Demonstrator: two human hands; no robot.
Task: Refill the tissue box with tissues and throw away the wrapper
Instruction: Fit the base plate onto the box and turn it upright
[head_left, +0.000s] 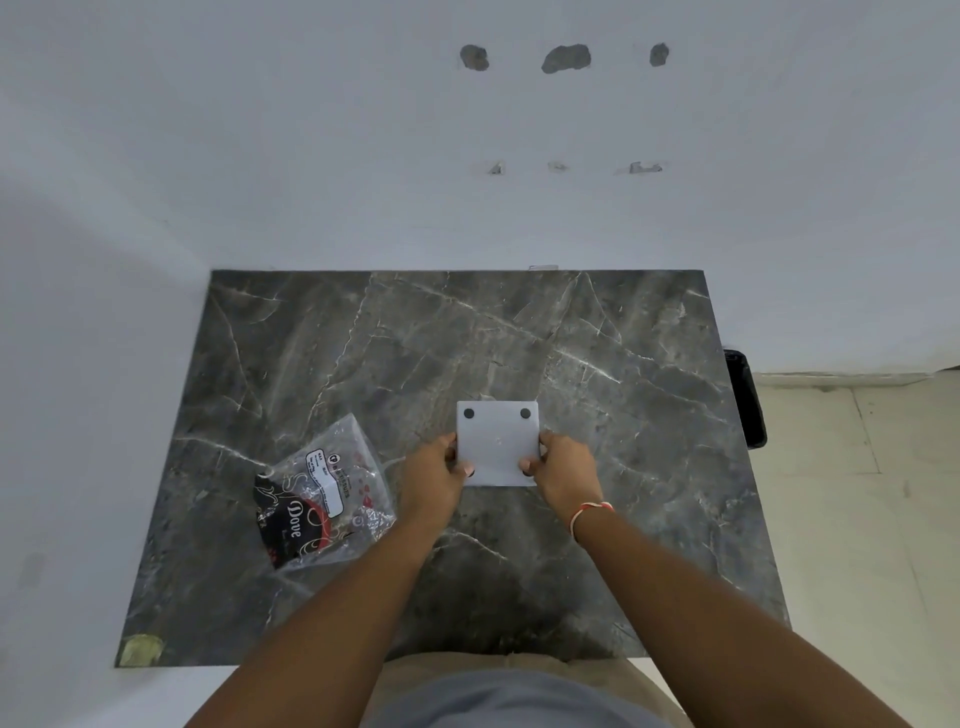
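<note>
A square white tissue box (497, 441) shows its flat underside, with two dark round pads near its far corners. My left hand (435, 475) grips its left edge and my right hand (563, 470) grips its right edge, thumbs on the face turned towards me. It sits over the middle of the dark marble table (363, 353). A crumpled clear plastic wrapper (324, 493) with black and red "Dove" print lies flat on the table to the left of my left hand. No tissues are visible.
A white wall runs behind and to the left of the table. A black bin (748, 400) stands on the pale tiled floor just off the table's right edge. A yellowish tape patch (139, 650) marks the near left corner.
</note>
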